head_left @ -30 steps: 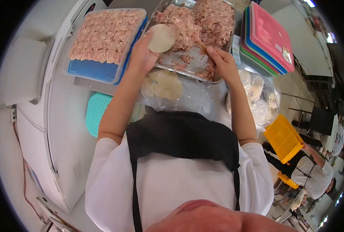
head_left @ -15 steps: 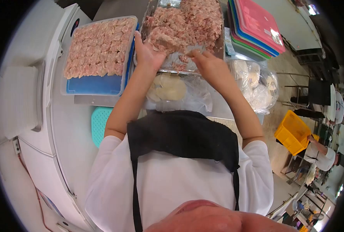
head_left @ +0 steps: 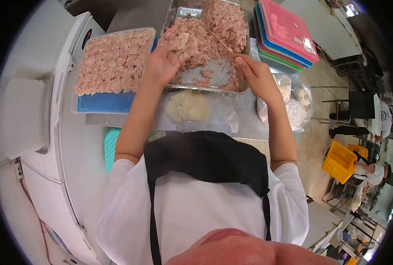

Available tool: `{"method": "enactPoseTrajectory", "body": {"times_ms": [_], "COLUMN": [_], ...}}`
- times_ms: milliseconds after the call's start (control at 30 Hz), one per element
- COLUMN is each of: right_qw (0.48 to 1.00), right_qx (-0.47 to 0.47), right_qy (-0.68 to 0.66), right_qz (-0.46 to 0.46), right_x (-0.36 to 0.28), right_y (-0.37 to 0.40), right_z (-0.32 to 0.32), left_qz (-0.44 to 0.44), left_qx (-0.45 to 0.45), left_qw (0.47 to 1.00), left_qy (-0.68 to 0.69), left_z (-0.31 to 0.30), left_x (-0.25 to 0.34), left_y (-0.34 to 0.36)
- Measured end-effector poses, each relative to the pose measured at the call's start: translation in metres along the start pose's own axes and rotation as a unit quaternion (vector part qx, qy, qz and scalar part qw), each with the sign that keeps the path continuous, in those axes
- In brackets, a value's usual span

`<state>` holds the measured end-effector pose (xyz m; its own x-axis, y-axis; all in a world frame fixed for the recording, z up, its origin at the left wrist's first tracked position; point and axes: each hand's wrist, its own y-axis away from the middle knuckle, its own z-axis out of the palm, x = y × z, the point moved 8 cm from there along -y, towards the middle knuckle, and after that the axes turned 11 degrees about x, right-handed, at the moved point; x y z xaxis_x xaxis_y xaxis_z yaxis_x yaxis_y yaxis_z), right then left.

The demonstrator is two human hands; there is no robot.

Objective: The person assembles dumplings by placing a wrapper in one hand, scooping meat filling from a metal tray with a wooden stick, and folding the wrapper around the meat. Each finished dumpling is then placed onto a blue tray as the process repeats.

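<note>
My left hand (head_left: 163, 64) is cupped, palm up, around a portion of meat filling (head_left: 179, 43) at the left side of the metal tray (head_left: 192, 87). A thin stick-like tool (head_left: 218, 39) is pinched in my right hand (head_left: 251, 70), its far end over the ground meat (head_left: 225, 24). The near part of the tray shows bare metal with meat scraps. To the left, rows of filled dumplings (head_left: 114, 59) sit in a clear container with a blue base (head_left: 103, 102). Round pale wrappers (head_left: 188, 106) lie in plastic in front of the tray.
Stacked coloured lids (head_left: 287, 28) stand at the right of the tray, with plastic-wrapped pale rounds (head_left: 298, 104) nearer me. A turquoise perforated basket (head_left: 111, 148) is below left. Far right, a person (head_left: 373, 173) holds a yellow crate (head_left: 339, 162).
My left hand has risen slightly with filling in its palm. My right hand has moved right, and the tool now shows clearly. The distant person and yellow crate have shifted a little.
</note>
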<state>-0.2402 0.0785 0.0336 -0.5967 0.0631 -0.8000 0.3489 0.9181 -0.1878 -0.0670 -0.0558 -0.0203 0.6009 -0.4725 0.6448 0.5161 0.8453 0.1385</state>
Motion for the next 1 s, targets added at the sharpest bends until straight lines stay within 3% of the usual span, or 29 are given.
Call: {"method": "enactPoseTrajectory", "body": {"times_ms": [67, 133, 200, 267, 367, 400, 467, 500, 567, 600, 667, 700, 800, 900, 1000], "right_qw": [0.987, 0.979, 0.976, 0.977, 0.988, 0.987, 0.983, 0.98, 0.954, 0.953, 0.948, 0.931, 0.901, 0.92, 0.983], "right_qx": [-0.07, -0.126, -0.17, -0.193, -0.104, -0.12, -0.151, -0.116, -0.043, -0.01, 0.054, 0.031, -0.032, -0.106, -0.072], "right_qy": [-0.049, -0.084, -0.093, -0.075, -0.048, -0.033, -0.002, 0.049, 0.148, 0.148, 0.148, 0.205, 0.348, 0.305, 0.101], "right_qz": [0.137, 0.134, 0.104, 0.048, -0.102, -0.102, -0.104, -0.157, -0.259, -0.266, -0.277, -0.3, -0.257, -0.221, -0.138], "right_x": [0.024, 0.017, 0.005, -0.002, 0.002, 0.013, 0.029, 0.027, 0.018, 0.014, 0.002, 0.012, 0.102, 0.125, 0.104], "right_y": [0.004, 0.008, 0.013, 0.015, 0.014, 0.013, 0.004, -0.002, -0.01, -0.009, -0.001, -0.001, -0.035, -0.042, -0.045], "right_z": [0.004, 0.006, 0.006, 0.002, 0.01, 0.017, 0.026, 0.02, 0.01, 0.007, 0.008, 0.023, 0.051, 0.037, -0.011], "left_qz": [0.099, 0.209, 0.318, 0.229, 0.102, 0.062, 0.122, 0.151, 0.045, -0.007, 0.066, 0.102, 0.076, 0.001, 0.208], "left_qx": [-0.03, -0.06, -0.09, -0.136, -0.178, -0.187, -0.187, -0.186, -0.057, 0.01, 0.028, 0.037, 0.063, 0.021, 0.005], "left_qw": [0.977, 0.905, 0.786, 0.809, 0.84, 0.848, 0.821, 0.806, 0.834, 0.839, 0.85, 0.853, 0.77, 0.83, 0.75], "left_qy": [-0.188, -0.364, -0.523, -0.524, -0.502, -0.492, -0.525, -0.541, -0.547, -0.544, -0.522, -0.51, -0.63, -0.557, -0.628], "left_z": [0.01, 0.022, 0.037, 0.038, 0.016, 0.01, 0.012, 0.014, -0.009, -0.023, -0.035, -0.034, -0.039, -0.007, 0.029], "left_x": [0.01, 0.021, 0.029, 0.018, -0.005, -0.013, -0.015, -0.015, -0.022, -0.025, -0.029, -0.027, -0.028, -0.022, 0.006], "left_y": [0.003, 0.009, 0.018, 0.018, 0.009, 0.006, 0.009, 0.01, -0.001, -0.004, -0.014, -0.014, -0.01, 0.018, 0.03]}}
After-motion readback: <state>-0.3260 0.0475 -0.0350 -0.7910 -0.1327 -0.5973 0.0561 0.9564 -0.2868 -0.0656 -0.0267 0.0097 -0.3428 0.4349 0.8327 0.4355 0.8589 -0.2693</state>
